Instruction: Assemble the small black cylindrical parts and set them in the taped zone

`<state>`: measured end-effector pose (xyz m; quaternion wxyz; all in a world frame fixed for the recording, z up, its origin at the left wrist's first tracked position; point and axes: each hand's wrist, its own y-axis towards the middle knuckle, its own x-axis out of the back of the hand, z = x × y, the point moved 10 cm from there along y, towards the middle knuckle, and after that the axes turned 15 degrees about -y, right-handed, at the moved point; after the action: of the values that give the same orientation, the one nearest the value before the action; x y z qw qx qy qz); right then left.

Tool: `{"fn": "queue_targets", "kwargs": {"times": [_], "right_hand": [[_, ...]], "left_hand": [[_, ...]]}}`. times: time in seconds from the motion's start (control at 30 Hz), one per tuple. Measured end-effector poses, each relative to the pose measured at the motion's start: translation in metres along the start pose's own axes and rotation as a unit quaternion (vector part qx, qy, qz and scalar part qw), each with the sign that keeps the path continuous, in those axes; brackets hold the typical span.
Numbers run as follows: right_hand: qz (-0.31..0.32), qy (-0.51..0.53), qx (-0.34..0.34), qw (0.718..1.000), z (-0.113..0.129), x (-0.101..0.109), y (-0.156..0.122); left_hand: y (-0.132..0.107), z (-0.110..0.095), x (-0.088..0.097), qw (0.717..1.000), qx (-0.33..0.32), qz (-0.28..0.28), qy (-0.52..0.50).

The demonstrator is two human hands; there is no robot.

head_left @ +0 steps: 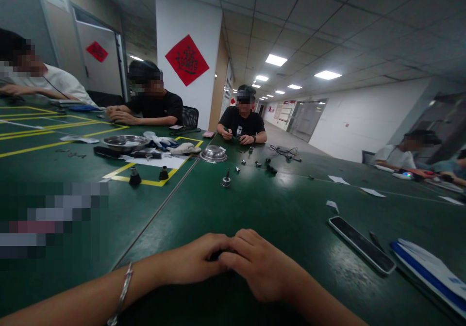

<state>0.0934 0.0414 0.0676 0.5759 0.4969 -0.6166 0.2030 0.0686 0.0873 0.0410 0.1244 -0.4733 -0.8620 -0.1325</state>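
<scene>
My left hand (198, 258) and my right hand (257, 263) meet at the near edge of the green table (291, 224). Their fingers are curled and touch one another. A small dark patch shows in the gap between them; whether it is an object or shadow I cannot tell. A silver bracelet (125, 287) circles my left wrist. Beyond the hands stands a small round metal part with an upright stem (226, 180). To the right lies a phone-like device (360, 243) with a dark face and pale rim.
Two dark brush-like pieces (135, 176) stand left of the table seam. Behind them are a metal bowl (125, 142), gloves (184, 149) and an upturned metal dish (213, 154). Small parts and cables (286, 152) lie farther back. A blue-edged packet (429, 272) lies right. Several people sit around.
</scene>
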Motion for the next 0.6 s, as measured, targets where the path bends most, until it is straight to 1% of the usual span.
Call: {"fn": "queue_targets", "kwargs": {"times": [0.07,0.13,0.2,0.23,0.27,0.33,0.4,0.5,0.6], "right_hand": [[-0.016,-0.025,-0.018,0.999,-0.001,0.002,0.001],[-0.03,-0.063,-0.069,0.995,-0.009,0.004,0.002],[-0.023,-0.078,-0.123,0.989,-0.017,0.003,0.001],[-0.015,-0.075,-0.129,0.989,-0.018,0.002,0.001],[-0.004,-0.067,-0.119,0.991,-0.016,0.001,0.002],[0.008,-0.053,-0.077,0.996,-0.008,0.001,0.003],[0.008,-0.043,-0.047,0.998,-0.003,0.004,0.004],[0.006,-0.032,-0.046,0.998,-0.004,0.005,0.005],[0.016,-0.038,-0.063,0.997,-0.008,-0.001,0.004]], "left_hand": [[0.001,0.001,0.0,1.0,0.01,-0.004,0.0],[0.002,0.001,-0.001,1.0,0.013,-0.001,-0.008],[0.002,-0.001,-0.004,1.0,0.007,0.009,-0.021],[0.002,-0.002,-0.005,1.0,0.004,0.012,-0.024],[0.002,-0.002,-0.004,1.0,0.003,0.009,-0.022],[0.001,0.002,0.0,1.0,0.012,-0.012,-0.007],[-0.001,0.007,0.004,0.999,0.022,-0.034,0.007],[-0.002,0.009,0.004,0.999,0.024,-0.036,0.007],[0.001,0.004,0.0,1.0,0.01,-0.016,-0.014]]}}
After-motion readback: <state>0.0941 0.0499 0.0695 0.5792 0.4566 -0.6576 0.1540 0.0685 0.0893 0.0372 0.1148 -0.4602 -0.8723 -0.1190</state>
